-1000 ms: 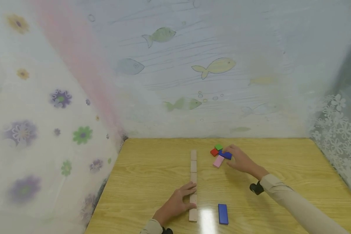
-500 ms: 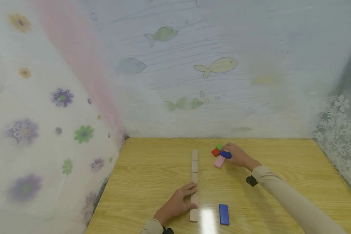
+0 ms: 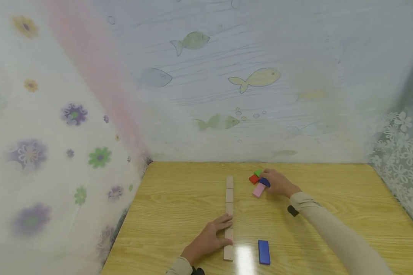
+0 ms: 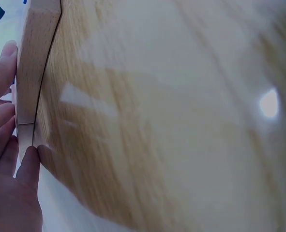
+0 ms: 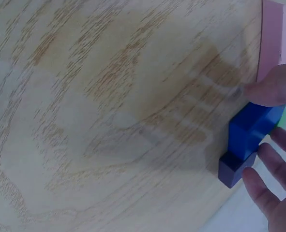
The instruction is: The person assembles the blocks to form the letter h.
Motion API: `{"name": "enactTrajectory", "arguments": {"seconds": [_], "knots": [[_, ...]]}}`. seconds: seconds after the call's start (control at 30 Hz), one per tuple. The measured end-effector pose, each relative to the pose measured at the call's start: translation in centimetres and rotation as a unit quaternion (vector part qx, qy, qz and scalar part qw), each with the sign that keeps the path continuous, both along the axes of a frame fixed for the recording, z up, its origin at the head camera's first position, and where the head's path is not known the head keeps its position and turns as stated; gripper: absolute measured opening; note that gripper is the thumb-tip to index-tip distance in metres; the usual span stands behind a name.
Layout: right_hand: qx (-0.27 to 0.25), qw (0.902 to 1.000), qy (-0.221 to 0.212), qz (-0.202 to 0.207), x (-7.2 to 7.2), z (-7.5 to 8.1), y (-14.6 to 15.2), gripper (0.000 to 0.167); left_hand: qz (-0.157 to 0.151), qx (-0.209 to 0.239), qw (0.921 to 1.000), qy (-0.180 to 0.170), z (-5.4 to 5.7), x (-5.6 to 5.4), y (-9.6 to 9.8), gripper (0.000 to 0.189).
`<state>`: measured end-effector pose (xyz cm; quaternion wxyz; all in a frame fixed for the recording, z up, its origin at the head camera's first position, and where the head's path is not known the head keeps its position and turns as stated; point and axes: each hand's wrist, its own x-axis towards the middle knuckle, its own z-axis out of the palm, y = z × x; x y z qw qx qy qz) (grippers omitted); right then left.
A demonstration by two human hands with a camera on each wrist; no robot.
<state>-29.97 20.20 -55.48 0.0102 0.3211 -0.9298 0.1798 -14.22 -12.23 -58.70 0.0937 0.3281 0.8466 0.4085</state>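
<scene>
My right grip (image 3: 278,181) is pinched on a blue block (image 5: 253,129), thumb to one side, fingers to the other. The block is smooth, evenly coloured and crisp-edged. I have it at the far part of the surface (image 3: 172,198), against a darker block (image 5: 230,170), with pink (image 3: 259,190), red (image 3: 254,179) and green (image 3: 257,173) blocks close around. My left grip (image 3: 206,238) is unclenched, fingers resting on a straight row of wooden blocks (image 3: 229,195), pale and finely flecked, set end to end. A flat blue oblong (image 3: 264,252) lies right of the row's near end.
</scene>
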Motion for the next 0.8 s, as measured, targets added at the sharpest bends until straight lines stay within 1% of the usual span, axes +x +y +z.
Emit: {"name": "enactTrajectory", "arguments": {"seconds": [0.1,0.27,0.37,0.53,0.63,0.8], "knots": [[0.005,1.0000,0.002,-0.006,0.1,0.0,-0.2,0.040,0.001,-0.001,1.0000,-0.004,0.1,0.0,0.0,0.062],[0.027,0.9994,0.020,0.003,0.2,0.2,-0.4,0.040,0.002,-0.003,1.0000,-0.008,0.2,0.0,0.0,0.063],[0.042,0.9986,0.032,0.010,0.3,0.3,-0.4,0.035,0.002,-0.005,0.9999,-0.011,0.2,0.0,0.0,0.063],[0.049,0.9972,0.052,0.021,0.6,0.5,-0.2,0.023,0.006,-0.006,0.9998,-0.018,0.4,0.0,0.1,0.062],[0.057,0.9966,0.055,0.022,0.8,0.7,-0.1,0.022,0.007,-0.007,0.9998,-0.019,0.4,0.1,0.1,0.062],[0.082,0.9954,0.047,0.019,1.1,1.1,0.2,0.026,0.004,-0.009,0.9998,-0.017,0.4,0.1,0.1,0.062]]}}
